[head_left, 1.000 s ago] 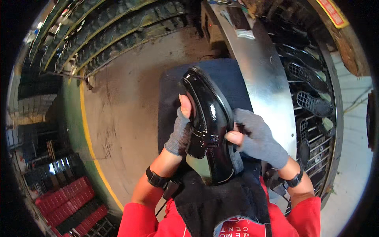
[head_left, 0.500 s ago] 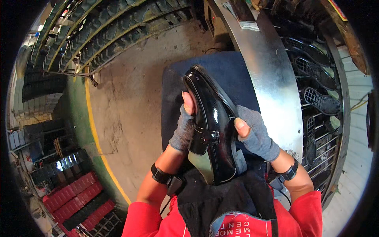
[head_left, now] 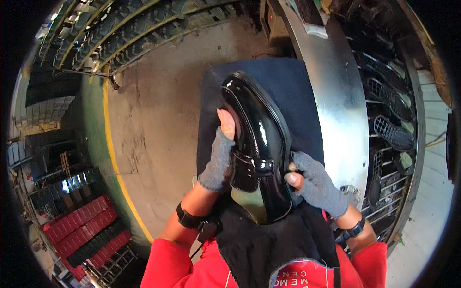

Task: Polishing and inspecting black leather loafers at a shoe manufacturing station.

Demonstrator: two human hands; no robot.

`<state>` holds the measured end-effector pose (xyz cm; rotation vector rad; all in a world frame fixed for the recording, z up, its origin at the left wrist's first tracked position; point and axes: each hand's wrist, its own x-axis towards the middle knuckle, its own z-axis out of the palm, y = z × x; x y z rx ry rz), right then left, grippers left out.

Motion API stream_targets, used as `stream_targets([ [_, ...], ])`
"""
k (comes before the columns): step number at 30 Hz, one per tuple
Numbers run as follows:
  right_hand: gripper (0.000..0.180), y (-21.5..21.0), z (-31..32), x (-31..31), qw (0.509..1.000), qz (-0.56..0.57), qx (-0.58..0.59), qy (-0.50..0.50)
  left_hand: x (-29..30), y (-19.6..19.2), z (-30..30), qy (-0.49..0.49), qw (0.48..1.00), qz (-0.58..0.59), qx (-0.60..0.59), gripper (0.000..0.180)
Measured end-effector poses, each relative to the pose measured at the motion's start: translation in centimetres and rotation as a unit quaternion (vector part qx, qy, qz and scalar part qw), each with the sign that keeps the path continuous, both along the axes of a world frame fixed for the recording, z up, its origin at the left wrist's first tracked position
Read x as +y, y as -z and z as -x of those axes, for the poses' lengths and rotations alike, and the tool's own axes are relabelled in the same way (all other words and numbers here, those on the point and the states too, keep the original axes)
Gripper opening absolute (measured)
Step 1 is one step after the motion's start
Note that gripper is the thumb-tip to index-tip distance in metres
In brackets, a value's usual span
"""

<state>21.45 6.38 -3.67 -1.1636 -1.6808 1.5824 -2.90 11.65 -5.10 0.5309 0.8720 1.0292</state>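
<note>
A glossy black strapped shoe [head_left: 261, 134] lies over my lap, toe pointing away and heel toward my body. A pale greenish shoe last [head_left: 249, 199] shows in its opening. My left hand [head_left: 222, 144], in a grey fingerless glove, holds the shoe's left side with the thumb against the upper; its other fingers are hidden beneath. My right hand [head_left: 314, 182], gloved likewise, closes its fingertips at the sole edge near the heel on the right side. Dark blue cloth [head_left: 300, 96] spreads under the shoe, and a black apron [head_left: 283, 240] covers my front.
A shiny metal bench top [head_left: 336, 105] runs along the right. Beyond it, a rack holds several black soles [head_left: 394, 133]. Shelves with rows of dark shoe-shaped pieces [head_left: 129, 41] stand at the far left. Red slabs [head_left: 81, 225] are stacked at the lower left.
The shoe has rolled so its upper faces up more and less of the sole edge's gap shows. My right hand has slid down along the sole toward the heel.
</note>
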Motion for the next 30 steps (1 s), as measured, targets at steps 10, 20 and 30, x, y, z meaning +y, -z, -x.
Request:
stream_targets([
  [10, 0.076, -8.1, 5.8, 5.9, 0.965, -0.216, 0.028, 0.147, -2.6, -4.3, -0.2, 0.012, 0.98, -0.114, 0.166, 0.092],
  [20, 0.079, -1.0, 3.7, 3.4, 0.826, 0.351, 0.416, 0.146, 3.3, -6.6, 2.0, 0.057, 0.903, -0.377, 0.196, 0.076],
  [30, 0.084, 4.1, 1.6, 2.9, 0.791, 0.423, 0.419, 0.141, 7.3, -4.9, -2.9, 0.069, 0.967, -0.204, 0.136, 0.041],
])
